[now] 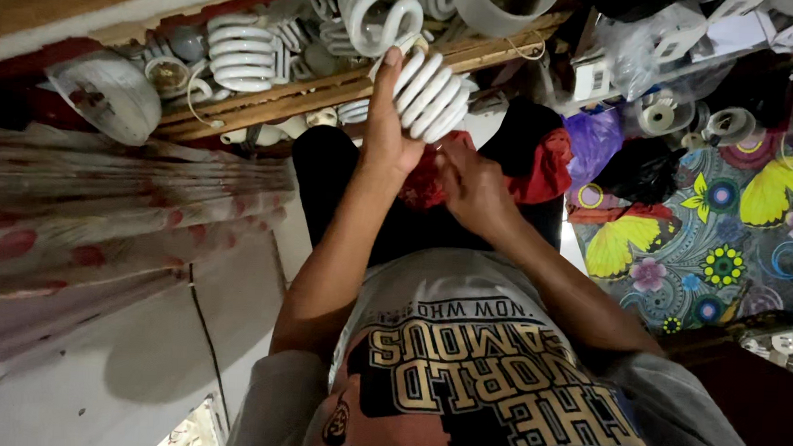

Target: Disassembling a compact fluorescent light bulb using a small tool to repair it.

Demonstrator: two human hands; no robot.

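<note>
My left hand (388, 128) is raised and grips a white spiral lamp bulb (432, 94); the thumb points up along its side. Just below and to the right, my right hand (472, 189) is curled, its fingers turned away from me, so what it holds is hidden. It hovers over a red cloth (544, 167) that lies on my black-trousered lap (327, 174). My grey printed shirt (479, 381) fills the bottom of the view.
A wooden rack (331, 93) holds several more white spiral bulbs (241, 54). A round white lamp shade (105, 95) sits at the left above a floral curtain (98, 216). To the right lie purple (595, 138) and black (639, 168) bags, tape rolls (660, 115) and a butterfly-patterned cloth (721, 240).
</note>
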